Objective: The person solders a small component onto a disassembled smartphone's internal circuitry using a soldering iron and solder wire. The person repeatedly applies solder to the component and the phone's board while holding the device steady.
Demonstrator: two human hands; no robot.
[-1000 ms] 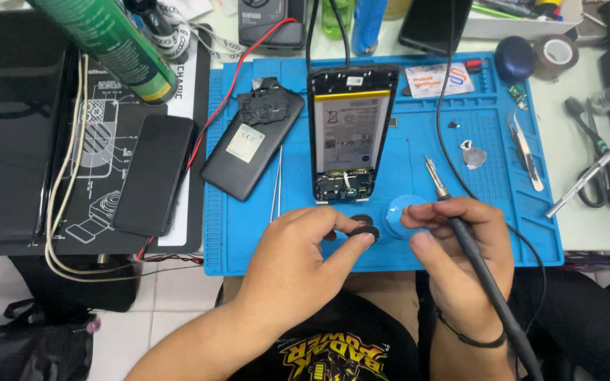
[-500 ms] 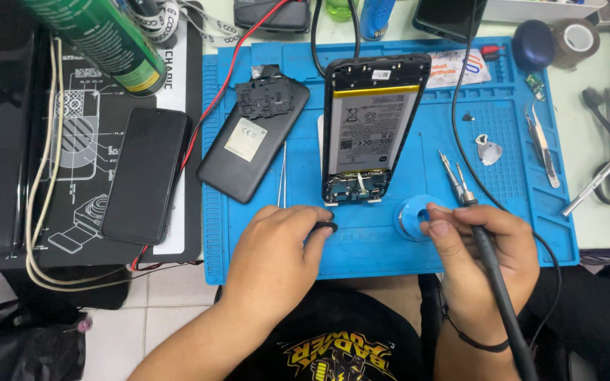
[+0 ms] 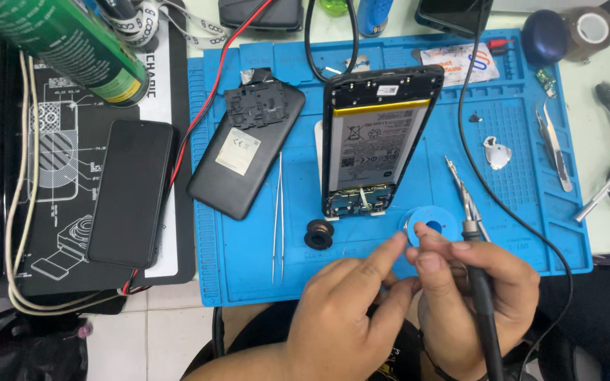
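The view tips back a touch and the hands have moved: half a second ago the left hand sat low on the blue mat with its fingertips on the small black spool, and now it has let that go. The spool lies alone on the mat, just right of the tweezers. The left hand has swung right instead, index finger stretched out to meet the right hand beside the blue solder reel.

So the two hands are together now, fingertips pinching at something between them, most likely a fine strand off the reel, though it is too thin for me to be sure. The work has shifted from the spool to the reel.

The right hand keeps the soldering iron wrapped in its fingers, the black handle running back towards the body, the tip pointing up and away over the mat, clear of the opened phone. That phone lies face down, back off, battery showing, its lower end just above the reel. The back cover rests to its left, well apart from both hands.
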